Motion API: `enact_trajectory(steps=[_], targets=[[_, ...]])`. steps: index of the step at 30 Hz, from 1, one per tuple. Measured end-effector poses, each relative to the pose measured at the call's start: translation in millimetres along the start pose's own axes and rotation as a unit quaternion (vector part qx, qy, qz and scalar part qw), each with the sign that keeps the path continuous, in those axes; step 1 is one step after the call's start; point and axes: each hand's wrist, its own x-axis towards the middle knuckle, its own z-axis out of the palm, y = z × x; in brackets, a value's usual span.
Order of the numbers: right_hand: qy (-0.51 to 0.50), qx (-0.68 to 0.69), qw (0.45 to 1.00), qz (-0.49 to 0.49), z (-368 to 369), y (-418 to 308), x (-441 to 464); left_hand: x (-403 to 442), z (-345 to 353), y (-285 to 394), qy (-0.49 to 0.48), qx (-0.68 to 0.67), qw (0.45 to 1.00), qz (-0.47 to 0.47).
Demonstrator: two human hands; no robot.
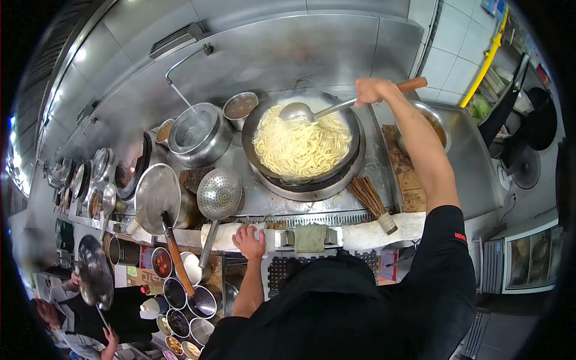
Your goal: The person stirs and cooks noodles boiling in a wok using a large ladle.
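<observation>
At a steel cooking range seen through a round, dark-rimmed view, a person's right hand [371, 91] grips a long ladle [327, 110] over a wok [249, 144] of pale noodles [303, 147]. Steam blurs the pots [99, 162] at far left, and the wearer's black-clad head and shoulders [336, 300] cover the near centre. The ladle's underside is out of sight, so whether it presses into the noodles or sits just above them cannot be told.

The right hand's fingers are curled closed around the handle beside its wooden end; the palm is hidden. The left hand [249, 241] is open, fingers spread and pointing away from the body, on a white cloth [228, 236] along the range's near edge. It holds nothing visible and lies just beside the handle of a perforated strainer [219, 194].

The ladle's bowl, at the wok's far side, points left; its long axis slants slightly, running right and away to the wooden end, beyond the wok's rim. A bundled bamboo brush [373, 204] lies right of the wok. At lower left, a co-worker [72, 318], partly cut off by the dark rim, is near another wok [96, 270].
</observation>
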Motion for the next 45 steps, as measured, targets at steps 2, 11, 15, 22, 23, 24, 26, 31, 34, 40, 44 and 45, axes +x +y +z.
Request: enact_trajectory(steps=[2,11,15,22,23,24,26,31,34,40,44,45], targets=[[0.054,-0.04,0.997,-0.04,-12.4,-9.3,-16.1,0.6,-2.1,0.7,-0.001,0.002,1.0,0.002],[0.315,-0.221,0.919,-0.082,-47.1,-50.6,-60.1,0.1,-0.9,-1.2,0.0,-0.012,1.0,-0.005],[0.393,-0.257,0.878,-0.089,-45.1,-25.9,-24.5,-0.5,1.8,-0.7,0.014,-0.003,1.0,0.002],[0.522,-0.152,0.831,-0.113,27.0,1.1,58.1,-0.4,1.2,-0.5,-0.005,-0.005,1.0,-0.009],[0.486,-0.119,0.862,-0.084,36.1,-2.1,63.2,-0.5,1.6,-0.4,-0.001,-0.003,1.0,-0.013],[0.447,-0.085,0.889,-0.055,44.3,-5.9,68.2,-0.8,2.4,-0.6,-0.005,0.003,1.0,-0.015],[0.411,-0.056,0.909,-0.033,62.4,-11.7,81.7,-1.0,3.0,-0.5,-0.008,0.011,1.0,-0.022],[0.231,-0.028,0.972,0.027,79.7,-26.3,83.7,-2.1,5.0,-0.9,0.0,0.007,1.0,-0.02],[0.166,-0.013,0.986,0.018,79.8,-27.5,81.1,-1.9,6.7,0.4,0.005,0.011,1.0,-0.017],[0.053,0.085,0.995,-0.008,42.4,-22.4,65.8,-0.9,4.0,-0.1,0.004,0.006,1.0,-0.016],[0.057,0.034,0.996,-0.059,15.9,-9.1,77.5,-2.3,5.9,-0.5,0.005,0.013,1.0,-0.017],[0.054,0.016,0.997,-0.061,8.5,-9.3,72.2,-3.1,5.0,0.6,0.001,0.014,1.0,-0.02]])
